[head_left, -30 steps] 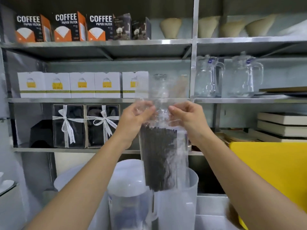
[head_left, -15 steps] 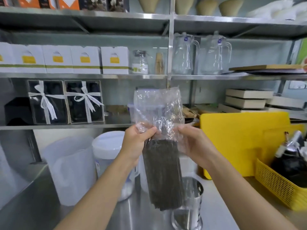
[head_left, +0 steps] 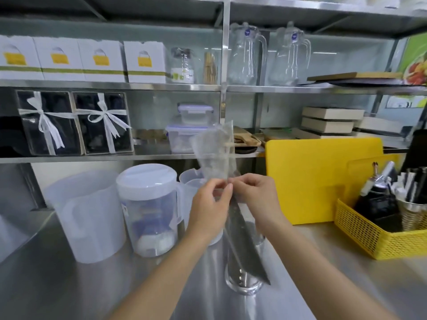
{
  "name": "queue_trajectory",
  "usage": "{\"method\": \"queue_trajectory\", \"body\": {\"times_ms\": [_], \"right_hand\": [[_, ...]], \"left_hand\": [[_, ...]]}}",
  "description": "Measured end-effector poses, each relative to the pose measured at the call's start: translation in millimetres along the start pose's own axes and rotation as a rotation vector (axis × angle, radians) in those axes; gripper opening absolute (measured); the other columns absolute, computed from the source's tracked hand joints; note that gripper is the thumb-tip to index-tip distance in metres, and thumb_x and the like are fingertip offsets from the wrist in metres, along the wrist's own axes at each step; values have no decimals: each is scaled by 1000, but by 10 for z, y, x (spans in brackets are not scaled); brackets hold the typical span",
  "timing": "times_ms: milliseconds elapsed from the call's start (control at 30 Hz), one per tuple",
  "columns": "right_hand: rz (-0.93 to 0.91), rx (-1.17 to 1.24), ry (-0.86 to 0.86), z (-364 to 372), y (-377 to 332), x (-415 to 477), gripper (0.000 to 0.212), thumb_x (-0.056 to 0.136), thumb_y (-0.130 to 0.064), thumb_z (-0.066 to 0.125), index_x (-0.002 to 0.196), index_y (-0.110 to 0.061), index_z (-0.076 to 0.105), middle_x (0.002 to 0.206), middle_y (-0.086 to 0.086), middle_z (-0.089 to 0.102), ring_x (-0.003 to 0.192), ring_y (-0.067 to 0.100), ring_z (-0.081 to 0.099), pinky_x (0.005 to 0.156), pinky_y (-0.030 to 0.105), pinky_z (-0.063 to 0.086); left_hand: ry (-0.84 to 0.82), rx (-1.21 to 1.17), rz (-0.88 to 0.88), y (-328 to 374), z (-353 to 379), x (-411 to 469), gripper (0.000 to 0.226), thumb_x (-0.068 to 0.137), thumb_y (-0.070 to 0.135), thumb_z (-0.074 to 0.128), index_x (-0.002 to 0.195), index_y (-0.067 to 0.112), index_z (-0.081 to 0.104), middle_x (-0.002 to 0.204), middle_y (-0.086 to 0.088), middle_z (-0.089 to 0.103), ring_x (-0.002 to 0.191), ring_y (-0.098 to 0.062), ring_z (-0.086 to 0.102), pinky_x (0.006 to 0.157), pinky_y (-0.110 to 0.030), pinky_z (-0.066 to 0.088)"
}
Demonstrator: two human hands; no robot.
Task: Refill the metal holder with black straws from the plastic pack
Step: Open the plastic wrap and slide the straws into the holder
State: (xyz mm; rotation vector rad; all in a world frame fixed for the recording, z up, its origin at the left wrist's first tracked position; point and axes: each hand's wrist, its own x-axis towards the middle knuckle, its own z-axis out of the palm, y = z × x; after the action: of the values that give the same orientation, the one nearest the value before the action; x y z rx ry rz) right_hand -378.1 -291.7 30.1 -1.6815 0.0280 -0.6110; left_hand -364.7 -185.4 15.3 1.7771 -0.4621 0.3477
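I hold a clear plastic pack (head_left: 216, 155) of black straws (head_left: 245, 245) upright in front of me. My left hand (head_left: 211, 209) and my right hand (head_left: 256, 202) both pinch the plastic just above the straws, fingertips nearly touching. The empty top of the pack stands crumpled above my hands. The pack now faces me edge-on and tilts, its lower end to the right. Behind that lower end stands the shiny metal holder (head_left: 245, 281) on the steel counter, partly hidden by the pack.
Translucent plastic jugs (head_left: 87, 218) and a lidded pitcher (head_left: 150, 209) stand at the left on the steel counter (head_left: 69, 292). A yellow cutting board (head_left: 323, 181) leans at the right, beside a yellow basket (head_left: 381, 236) with bottles and utensils. Shelves with boxes and glass jugs rise behind.
The view has dropped toward the counter. My hands brought the pack down and turned it edge-on, and its lower end now lies over the metal holder.
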Motion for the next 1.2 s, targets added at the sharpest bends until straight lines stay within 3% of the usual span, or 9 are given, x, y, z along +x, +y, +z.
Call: {"method": "queue_trajectory", "body": {"times_ms": [133, 200, 367, 500, 700, 867, 967, 1100, 1200], "right_hand": [[-23, -27, -109, -57, -12, -54, 33, 77, -7, 71, 52, -16, 52, 48, -3, 58, 46, 9, 58, 47, 19, 46], [-10, -66, -176, -88, 4, -83, 33, 76, -6, 72, 54, -15, 48, 48, -6, 54, 44, 3, 54, 43, 13, 40], [18, -217, -309, -105, 57, -181, 28, 73, -7, 74, 63, -11, 48, 63, 4, 57, 66, 17, 61, 61, 28, 53], [77, -167, -430, -169, 67, -245, 36, 67, -9, 79, 58, -13, 45, 58, 3, 55, 57, 10, 59, 57, 23, 51], [190, -24, -234, -439, 221, -198, 39, 77, 1, 67, 55, -15, 39, 74, 7, 66, 81, 22, 68, 67, 31, 50], [217, 84, -166, -580, 328, -173, 39, 79, 8, 60, 59, -18, 39, 77, 21, 70, 81, 28, 69, 75, 43, 51], [217, 104, -174, -605, 347, -184, 32, 81, 7, 59, 67, -17, 42, 77, 21, 69, 76, 31, 69, 71, 40, 51], [242, 93, -152, -638, 358, -178, 22, 80, 4, 62, 80, -13, 49, 77, 14, 71, 69, 23, 67, 68, 37, 51], [260, 96, -140, -645, 382, -177, 18, 80, 3, 63, 82, -12, 53, 84, 17, 70, 75, 27, 69, 67, 37, 54]], "left_hand": [[-101, -297, -198, 135, 5, -148, 26, 93, 29, 49, 102, 13, 68, 91, 2, 71, 82, -5, 67, 81, -28, 55], [-137, -366, -241, 153, -20, -202, 25, 90, 28, 55, 104, 11, 67, 91, 0, 71, 78, 0, 68, 77, -25, 56], [-120, -347, -358, 86, -85, -274, 13, 83, 14, 64, 94, 9, 69, 84, -2, 72, 67, -3, 69, 57, -18, 54], [-46, -448, -503, -28, -168, -266, 11, 88, 10, 57, 85, 5, 66, 82, -9, 74, 71, -16, 71, 62, -29, 57], [237, -494, -575, -291, -282, -177, 22, 98, 9, 39, 80, 9, 51, 72, -8, 57, 64, -18, 56, 56, -32, 53], [368, -332, -566, -427, -331, -175, 26, 97, 6, 33, 73, 12, 43, 62, -4, 45, 50, -14, 37, 46, -25, 33], [314, -402, -536, -374, -297, -200, 22, 95, 21, 47, 74, 15, 44, 55, 4, 47, 41, -4, 42, 38, -16, 33], [94, -218, -494, -384, -311, -192, 53, 70, 29, 78, 111, 14, 48, 103, -2, 54, 91, -15, 54, 80, -34, 44], [130, -75, -418, -382, -311, -163, 47, 77, 19, 73, 111, 13, 41, 90, -1, 50, 82, -17, 52, 67, -27, 40]]}}
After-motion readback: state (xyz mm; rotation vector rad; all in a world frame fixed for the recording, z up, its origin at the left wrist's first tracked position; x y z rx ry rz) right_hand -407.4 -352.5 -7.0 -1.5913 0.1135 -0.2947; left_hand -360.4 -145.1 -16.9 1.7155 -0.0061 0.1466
